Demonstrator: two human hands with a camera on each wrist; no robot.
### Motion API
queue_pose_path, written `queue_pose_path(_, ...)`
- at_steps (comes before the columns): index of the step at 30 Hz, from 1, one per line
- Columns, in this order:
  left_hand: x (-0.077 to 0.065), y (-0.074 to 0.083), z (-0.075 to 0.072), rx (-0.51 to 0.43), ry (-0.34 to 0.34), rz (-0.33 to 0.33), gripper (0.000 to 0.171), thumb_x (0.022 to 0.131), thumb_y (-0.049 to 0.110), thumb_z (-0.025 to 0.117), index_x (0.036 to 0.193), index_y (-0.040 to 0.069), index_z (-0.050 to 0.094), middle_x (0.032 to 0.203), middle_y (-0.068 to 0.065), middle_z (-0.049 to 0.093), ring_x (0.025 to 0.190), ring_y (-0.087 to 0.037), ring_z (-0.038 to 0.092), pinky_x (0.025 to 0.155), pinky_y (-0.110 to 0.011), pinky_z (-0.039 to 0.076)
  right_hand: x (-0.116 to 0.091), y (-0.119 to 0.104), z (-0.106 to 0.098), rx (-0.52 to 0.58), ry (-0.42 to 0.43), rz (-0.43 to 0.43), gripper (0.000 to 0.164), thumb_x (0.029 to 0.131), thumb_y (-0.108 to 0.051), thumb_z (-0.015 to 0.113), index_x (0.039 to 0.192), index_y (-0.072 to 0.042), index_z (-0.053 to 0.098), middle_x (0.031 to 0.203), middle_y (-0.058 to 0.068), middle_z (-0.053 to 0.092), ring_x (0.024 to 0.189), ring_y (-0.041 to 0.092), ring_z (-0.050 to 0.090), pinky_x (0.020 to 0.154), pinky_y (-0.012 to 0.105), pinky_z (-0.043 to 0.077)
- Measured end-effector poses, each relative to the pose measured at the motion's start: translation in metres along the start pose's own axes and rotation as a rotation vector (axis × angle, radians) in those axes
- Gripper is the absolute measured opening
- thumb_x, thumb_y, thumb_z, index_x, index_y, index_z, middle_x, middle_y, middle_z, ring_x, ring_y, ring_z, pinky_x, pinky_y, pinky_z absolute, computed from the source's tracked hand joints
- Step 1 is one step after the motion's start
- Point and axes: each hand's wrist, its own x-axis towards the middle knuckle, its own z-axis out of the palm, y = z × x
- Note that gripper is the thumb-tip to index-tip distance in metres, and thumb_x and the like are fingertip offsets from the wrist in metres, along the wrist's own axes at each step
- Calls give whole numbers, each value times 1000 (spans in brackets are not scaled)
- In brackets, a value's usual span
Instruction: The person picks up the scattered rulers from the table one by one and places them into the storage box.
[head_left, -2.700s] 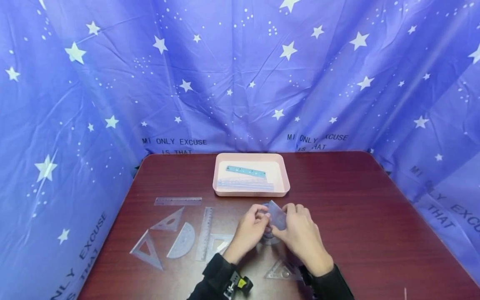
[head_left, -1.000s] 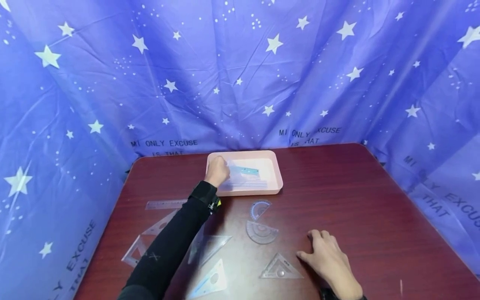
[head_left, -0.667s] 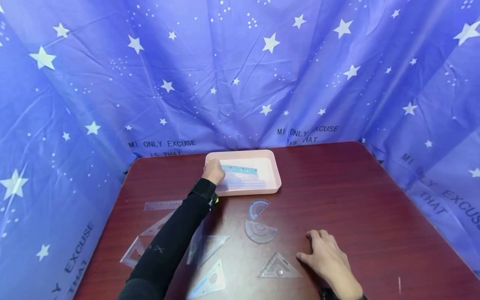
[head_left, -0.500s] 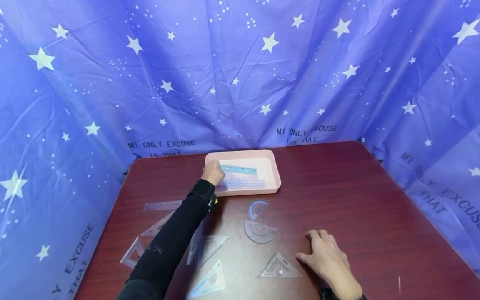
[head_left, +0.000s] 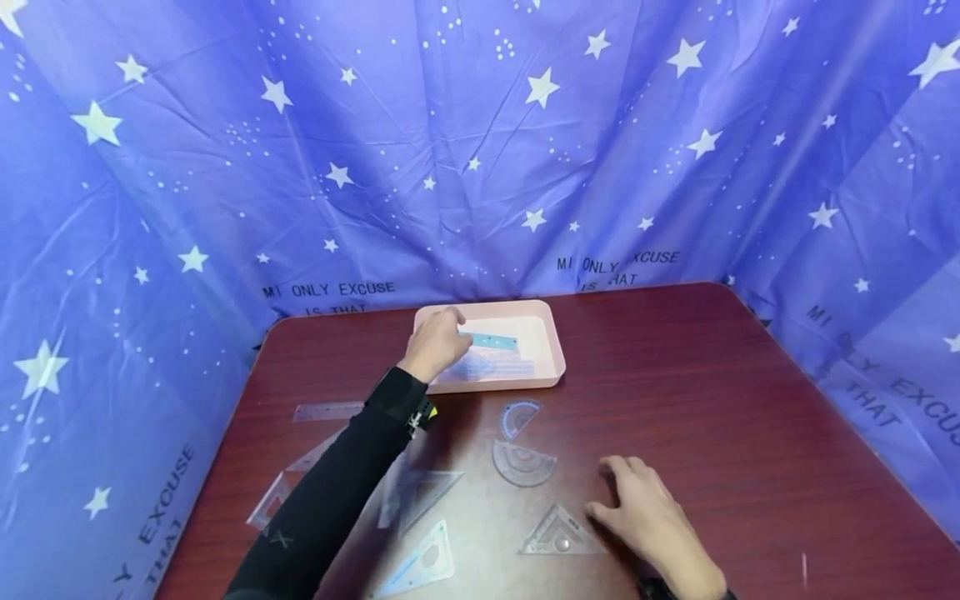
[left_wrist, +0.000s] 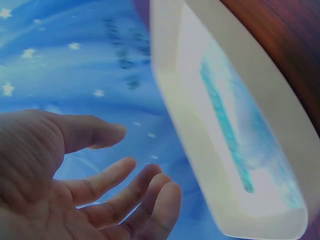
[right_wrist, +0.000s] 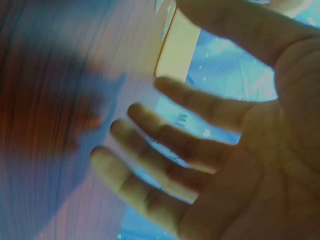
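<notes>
My left hand (head_left: pixel 438 343) is over the left end of a pink tray (head_left: pixel 557 350), its fingers loosely bent. In the left wrist view nothing lies between that hand's thumb and fingers, and the tray wall (left_wrist: pixel 195 165) is apart from them. A light-blue ruler (head_left: pixel 495 341) lies in the tray, beside overlapping clear measuring pieces (head_left: pixel 498 368). My right hand (head_left: pixel 648 517) hovers low over the table with loosely spread fingers and an empty palm. Nearest to it is a clear set square (head_left: pixel 540 537), just left of the thumb.
Two protractors, one blue-marked (head_left: pixel 515 417) and one clear (head_left: pixel 525 468), lie in front of the tray. A blue-edged set square (head_left: pixel 438 565) and a clear ruler (head_left: pixel 327 411) lie further left. My left sleeve (head_left: pixel 330 492) partly covers other clear pieces. A star-patterned curtain (head_left: pixel 480 225) hangs behind.
Both hands held a clear flat piece mid-table. My left hand carried it into the tray, let go, and now rises with fingers loosened. The right hand withdrew rightward, then shifted slightly left.
</notes>
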Motion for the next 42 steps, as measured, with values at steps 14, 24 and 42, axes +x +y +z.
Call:
queue_pose_path(14,-61,2,9,-198,62,194,31,106,16,61,131,-1,67,124,-26,74,117,-40,71,99,-52,58,-11,-24,22,-198,61,-504,76,61,-19,94,133,-26,73,132,-2,69,115,25,65,76,46,58)
queue_pose_path(24,-101,-17,19,-285,166,178,27,102,8,62,126,-2,70,115,-20,76,107,-32,75,98,-49,61,-7,-30,20,-241,2,-500,66,56,-23,95,119,-26,76,124,-3,69,113,26,63,75,46,57)
queue_pose_path(42,-140,-28,48,-366,161,66,23,102,10,66,123,6,73,114,-9,77,99,-24,75,90,-43,62,-5,-27,25,-268,55,-520,49,54,-20,89,97,-27,66,100,-10,60,95,17,59,72,38,54)
